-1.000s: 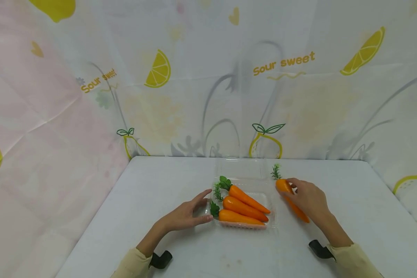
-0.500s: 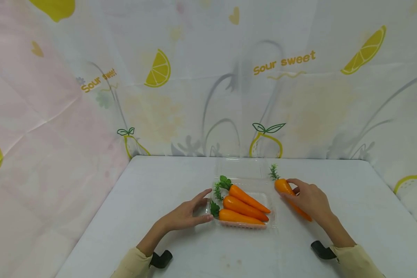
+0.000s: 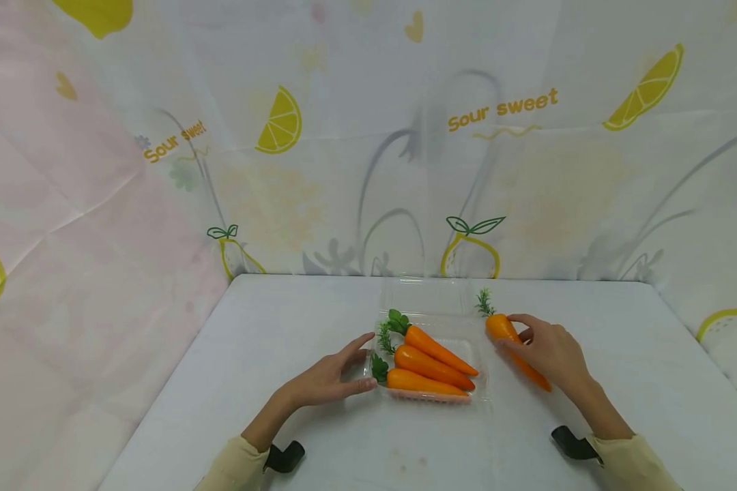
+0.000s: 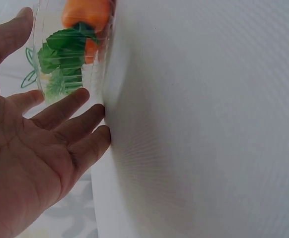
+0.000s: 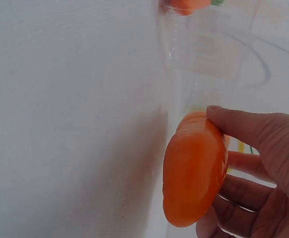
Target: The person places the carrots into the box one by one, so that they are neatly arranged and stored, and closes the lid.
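Note:
My right hand point(image 3: 549, 351) pinches an orange carrot with a feathery green top point(image 3: 502, 329) between thumb and fingers, to the right of a clear plastic box. In the right wrist view the carrot point(image 5: 194, 168) fills the space beside the fingers, its tip toward the camera. The clear box point(image 3: 475, 348) has its lid point(image 3: 426, 298) folded back behind it. Several leafy-topped carrots point(image 3: 435, 367) lie side by side in it. My left hand point(image 3: 328, 378) stands at the box's left side with fingers spread and thumb apart. In the left wrist view the palm point(image 4: 25, 153) faces the box.
The white table point(image 3: 282, 314) runs back to a cloth backdrop point(image 3: 344, 204) printed with lemons and lettering. A black wrist mount point(image 3: 285, 457) sits under the left sleeve, and another black mount point(image 3: 571, 443) is under the right one.
The right hand and its carrot have shifted very slightly, the carrot's top a little to the left and its tip a little to the right. The left hand and the box have stayed put.

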The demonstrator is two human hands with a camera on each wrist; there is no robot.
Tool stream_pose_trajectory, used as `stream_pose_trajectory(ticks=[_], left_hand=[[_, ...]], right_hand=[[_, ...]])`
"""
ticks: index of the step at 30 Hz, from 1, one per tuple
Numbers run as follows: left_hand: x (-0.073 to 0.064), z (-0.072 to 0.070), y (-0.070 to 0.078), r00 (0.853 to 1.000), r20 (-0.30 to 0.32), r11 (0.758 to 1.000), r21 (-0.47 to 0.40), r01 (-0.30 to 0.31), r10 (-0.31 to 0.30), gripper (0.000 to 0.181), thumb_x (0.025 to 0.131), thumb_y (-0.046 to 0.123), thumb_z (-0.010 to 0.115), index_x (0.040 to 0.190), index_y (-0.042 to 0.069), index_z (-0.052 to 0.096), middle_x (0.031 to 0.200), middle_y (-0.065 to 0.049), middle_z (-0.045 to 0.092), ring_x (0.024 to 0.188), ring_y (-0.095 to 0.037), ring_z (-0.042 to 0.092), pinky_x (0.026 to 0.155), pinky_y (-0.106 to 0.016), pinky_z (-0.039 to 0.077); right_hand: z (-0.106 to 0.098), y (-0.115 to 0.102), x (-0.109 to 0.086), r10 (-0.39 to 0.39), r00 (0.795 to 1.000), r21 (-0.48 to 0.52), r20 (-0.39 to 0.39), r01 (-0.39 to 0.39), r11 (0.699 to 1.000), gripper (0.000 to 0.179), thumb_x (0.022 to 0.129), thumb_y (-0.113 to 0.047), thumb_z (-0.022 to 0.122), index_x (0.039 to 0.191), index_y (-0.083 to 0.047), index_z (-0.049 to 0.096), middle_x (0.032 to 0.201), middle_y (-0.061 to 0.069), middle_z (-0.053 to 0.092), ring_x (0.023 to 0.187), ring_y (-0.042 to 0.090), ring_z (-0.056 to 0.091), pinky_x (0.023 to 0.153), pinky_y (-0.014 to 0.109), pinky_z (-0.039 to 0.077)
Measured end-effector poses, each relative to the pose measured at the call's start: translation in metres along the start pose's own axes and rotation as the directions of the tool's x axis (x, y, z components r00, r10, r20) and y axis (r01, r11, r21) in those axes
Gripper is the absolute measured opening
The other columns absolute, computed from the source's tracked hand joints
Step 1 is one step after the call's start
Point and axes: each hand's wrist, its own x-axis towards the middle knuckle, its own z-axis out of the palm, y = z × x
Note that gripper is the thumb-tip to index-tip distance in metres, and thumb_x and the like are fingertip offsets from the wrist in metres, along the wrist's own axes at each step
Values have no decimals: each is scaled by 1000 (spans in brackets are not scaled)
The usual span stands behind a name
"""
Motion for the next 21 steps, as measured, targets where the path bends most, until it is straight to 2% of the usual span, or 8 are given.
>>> stream_pose_trajectory(ticks=[12, 21], left_hand=[[0, 1, 0, 1000, -1, 1000, 9, 7, -7, 83, 92, 55, 62, 158, 30, 17, 148, -10, 47, 135, -26, 44, 109, -54, 34], [-1, 0, 3, 1000, 1, 1000, -10, 4, -4, 84, 92, 54, 62, 158, 30, 18, 148, -10, 46, 136, -25, 43, 110, -54, 33]], right_hand=[[-15, -8, -1, 25, 998, 27, -51, -23, 999, 54, 88, -40, 74, 128, -6, 62, 93, 13, 73, 76, 26, 65, 59, 30, 47], [-13, -24, 2, 18, 998, 95, -68, -12, 995, 56, 86, -42, 76, 129, -7, 62, 94, 13, 73, 76, 25, 66, 60, 29, 50]])
